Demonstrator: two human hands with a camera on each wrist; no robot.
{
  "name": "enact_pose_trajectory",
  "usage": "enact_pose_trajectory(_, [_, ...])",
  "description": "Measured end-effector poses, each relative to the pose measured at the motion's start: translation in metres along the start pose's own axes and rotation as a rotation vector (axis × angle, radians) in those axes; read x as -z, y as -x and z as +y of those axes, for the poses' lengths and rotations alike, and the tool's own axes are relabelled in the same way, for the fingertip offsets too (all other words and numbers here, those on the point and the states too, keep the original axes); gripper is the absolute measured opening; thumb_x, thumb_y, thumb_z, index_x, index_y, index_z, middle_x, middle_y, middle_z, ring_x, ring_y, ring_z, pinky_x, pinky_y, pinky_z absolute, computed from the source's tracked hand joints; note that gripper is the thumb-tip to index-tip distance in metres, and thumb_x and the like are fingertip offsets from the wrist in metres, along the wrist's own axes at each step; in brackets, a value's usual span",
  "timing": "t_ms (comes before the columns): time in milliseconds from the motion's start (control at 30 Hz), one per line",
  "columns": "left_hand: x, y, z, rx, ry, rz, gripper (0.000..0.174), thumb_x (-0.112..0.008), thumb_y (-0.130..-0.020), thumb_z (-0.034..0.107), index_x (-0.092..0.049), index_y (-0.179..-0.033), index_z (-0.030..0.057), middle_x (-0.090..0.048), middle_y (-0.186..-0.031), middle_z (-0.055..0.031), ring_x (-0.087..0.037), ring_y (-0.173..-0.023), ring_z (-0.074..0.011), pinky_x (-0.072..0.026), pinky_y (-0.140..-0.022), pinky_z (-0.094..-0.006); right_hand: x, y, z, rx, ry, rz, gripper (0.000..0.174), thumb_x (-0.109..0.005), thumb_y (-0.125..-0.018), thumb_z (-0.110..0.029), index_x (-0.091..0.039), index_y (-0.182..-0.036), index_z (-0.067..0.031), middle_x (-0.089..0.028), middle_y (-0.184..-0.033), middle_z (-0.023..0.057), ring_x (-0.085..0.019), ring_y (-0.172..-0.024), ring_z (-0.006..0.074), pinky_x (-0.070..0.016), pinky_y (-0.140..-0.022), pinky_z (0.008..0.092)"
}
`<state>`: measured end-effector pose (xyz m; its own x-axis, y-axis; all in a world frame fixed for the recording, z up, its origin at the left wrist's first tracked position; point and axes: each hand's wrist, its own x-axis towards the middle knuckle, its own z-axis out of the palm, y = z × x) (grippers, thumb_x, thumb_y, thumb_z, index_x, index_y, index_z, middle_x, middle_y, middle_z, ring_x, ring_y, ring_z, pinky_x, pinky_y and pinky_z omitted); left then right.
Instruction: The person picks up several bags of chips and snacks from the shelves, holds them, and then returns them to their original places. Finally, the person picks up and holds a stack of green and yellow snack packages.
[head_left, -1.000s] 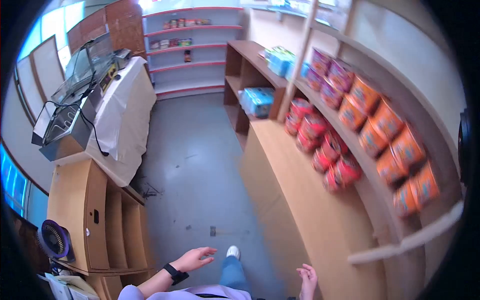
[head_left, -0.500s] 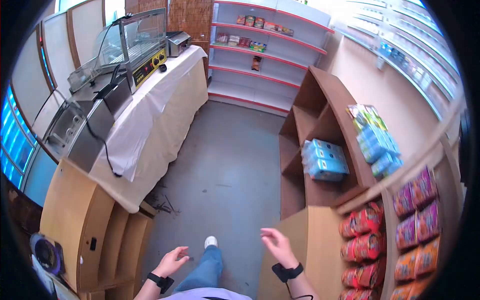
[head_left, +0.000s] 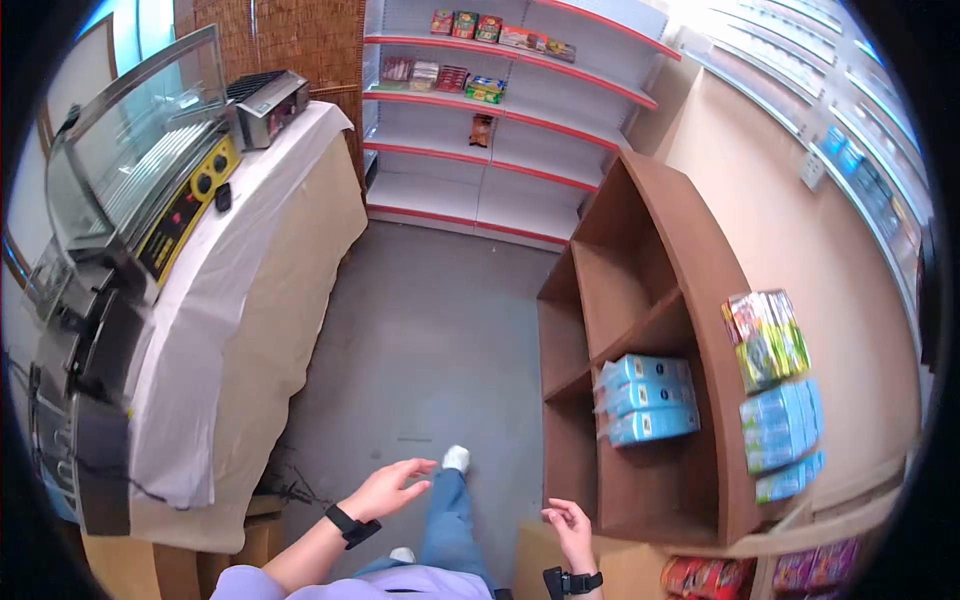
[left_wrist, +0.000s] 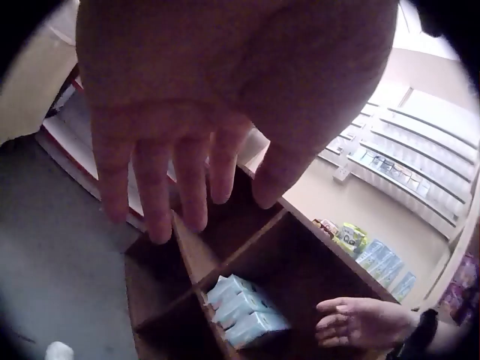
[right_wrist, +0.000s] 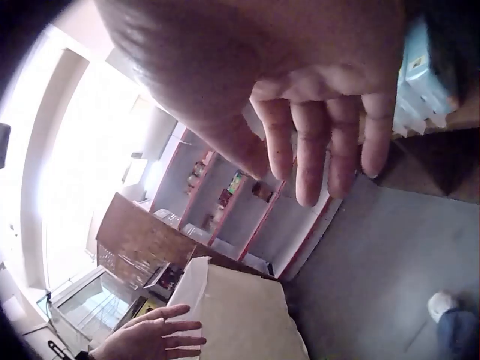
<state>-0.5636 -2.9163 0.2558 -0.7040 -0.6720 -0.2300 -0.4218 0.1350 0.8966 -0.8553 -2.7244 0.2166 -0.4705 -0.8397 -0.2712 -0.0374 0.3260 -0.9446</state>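
Note:
My left hand [head_left: 392,490] is held out over the floor in front of my body, fingers loosely extended and nothing in them. In the left wrist view its fingers [left_wrist: 154,187] hang apart, free of any object. My right hand [head_left: 571,530] is lower right in the head view, fingers slightly bent, also holding nothing. Nearest to it is the brown shelf unit [head_left: 640,500], with blue tissue packs [head_left: 650,400] in one compartment. More blue packs [head_left: 782,425] and a green-and-red pack [head_left: 765,340] lie on the unit's top.
On the left, a cloth-covered table [head_left: 270,330] carries a glass display warmer [head_left: 150,170] and a metal grill [head_left: 268,108]. White shelves [head_left: 420,190] with red edges hold several small packages at the back. Red noodle packs [head_left: 705,577] sit at the lower right. Grey floor [head_left: 420,330] runs between.
The view has moved forward along the aisle, so the back shelves and brown unit appear nearer. The noodle packs have slid down toward the lower right edge. Both hands have swung, still holding nothing.

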Motion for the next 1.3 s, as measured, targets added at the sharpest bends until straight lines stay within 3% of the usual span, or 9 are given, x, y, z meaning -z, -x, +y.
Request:
enact_pose_trajectory(167, [0.021, -0.146, -0.013, -0.052, 0.052, -0.052, 0.041, -0.053, -0.091, 0.031, -0.051, -0.126, 0.0084, -0.058, -0.119, -0.0138, -0.056, -0.111, -0.0276, -0.0441, -0.095, -0.0373, 0.004, -0.163, -0.019, -0.033, 0.059, -0.080, 0.025, -0.059, -0.090, -0.009, -0.057, -0.114, -0.0004, -0.067, -0.097, 0.0087, -0.061, -0.093, 0.0128, -0.0470, -0.085, 0.0256])
enact_pose_trajectory(267, [0.064, -0.213, -0.001, -0.015, -0.008, -0.058, 0.040, -0.053, -0.092, 0.030, -0.052, -0.125, 0.0069, -0.058, -0.120, -0.0135, -0.057, -0.109, -0.0248, -0.0446, -0.095, -0.0369, -0.026, -0.278, -0.085, 0.028, 0.143, -0.146, 0.025, -0.061, -0.089, -0.012, -0.059, -0.112, -0.0013, -0.066, -0.097, 0.0071, -0.061, -0.089, 0.0104, -0.0469, -0.079, 0.0234])
enact_pose_trajectory(500, [0.179, -0.314, -0.026, 0.152, 0.224, 0.313, 0.038, -0.057, -0.090, 0.023, -0.053, -0.124, 0.0062, -0.058, -0.121, -0.0122, -0.057, -0.111, -0.0229, -0.0446, -0.094, -0.0351, -0.136, -0.504, -0.246, 0.265, 0.369, -0.587, 0.025, -0.056, -0.093, -0.015, -0.057, -0.115, -0.0036, -0.064, -0.104, 0.0057, -0.060, -0.098, 0.0137, -0.0453, -0.088, 0.0272])
enact_pose_trajectory(633, [0.228, -0.375, -0.073, 0.288, 0.390, 0.440, 0.036, -0.059, -0.090, 0.020, -0.054, -0.122, 0.0049, -0.061, -0.117, -0.0117, -0.059, -0.108, -0.0219, -0.0461, -0.092, -0.0340, -0.207, -0.613, -0.252, 0.054, 0.125, -0.838, 0.027, -0.056, -0.093, -0.016, -0.056, -0.118, -0.0059, -0.064, -0.104, 0.0046, -0.056, -0.101, 0.0120, -0.0423, -0.090, 0.0258])
enact_pose_trajectory(733, [0.272, -0.441, -0.093, 0.363, 0.438, 0.499, 0.035, -0.061, -0.088, 0.018, -0.055, -0.119, 0.0048, -0.063, -0.113, -0.0124, -0.061, -0.105, -0.0233, -0.0478, -0.089, -0.0343, -0.247, -0.686, -0.250, 0.002, 0.190, -0.893, 0.028, -0.056, -0.094, -0.016, -0.055, -0.119, -0.0059, -0.064, -0.104, 0.0041, -0.056, -0.101, 0.0114, -0.0426, -0.090, 0.0254])
enact_pose_trajectory(933, [0.350, -0.596, -0.078, 0.235, 0.237, 0.518, 0.035, -0.059, -0.089, 0.023, -0.056, -0.119, 0.0069, -0.062, -0.112, -0.0136, -0.060, -0.104, -0.0254, -0.0478, -0.089, -0.0351, -0.248, -0.835, -0.269, -0.008, 0.207, -0.812, 0.030, -0.056, -0.093, -0.014, -0.054, -0.121, -0.0040, -0.065, -0.103, 0.0063, -0.059, -0.098, 0.0126, -0.0452, -0.089, 0.0280])
enact_pose_trajectory(1067, [0.378, -0.687, -0.067, 0.121, 0.352, 0.453, 0.033, -0.056, -0.090, 0.021, -0.056, -0.120, 0.0059, -0.061, -0.116, -0.0125, -0.059, -0.107, -0.0255, -0.0460, -0.092, -0.0350, -0.235, -0.959, -0.282, -0.133, 0.197, -0.763, 0.028, -0.057, -0.092, -0.014, -0.055, -0.120, -0.0052, -0.065, -0.102, 0.0051, -0.058, -0.098, 0.0118, -0.0441, -0.090, 0.0272])
enact_pose_trajectory(1233, [0.377, -0.783, -0.117, 0.252, 0.542, 0.777, 0.030, -0.058, -0.089, 0.012, -0.058, -0.118, 0.0057, -0.064, -0.109, -0.0092, -0.061, -0.102, -0.0197, -0.0471, -0.089, -0.0333, -0.243, -1.191, -0.291, 0.043, 0.480, -0.695, 0.031, -0.060, -0.089, -0.017, -0.056, -0.118, -0.0059, -0.062, -0.106, 0.0029, -0.057, -0.101, 0.0129, -0.0443, -0.090, 0.0283])
enact_pose_trajectory(1300, [0.358, -0.821, -0.120, 0.289, 0.710, 0.725, 0.028, -0.058, -0.089, 0.011, -0.058, -0.116, 0.0057, -0.064, -0.108, -0.0083, -0.061, -0.101, -0.0194, -0.0473, -0.088, -0.0332, -0.232, -1.311, -0.268, 0.087, 0.199, -0.585, 0.035, -0.052, -0.091, -0.021, -0.050, -0.124, -0.0076, -0.057, -0.112, 0.0044, -0.055, -0.100, 0.0153, -0.0443, -0.086, 0.0298])
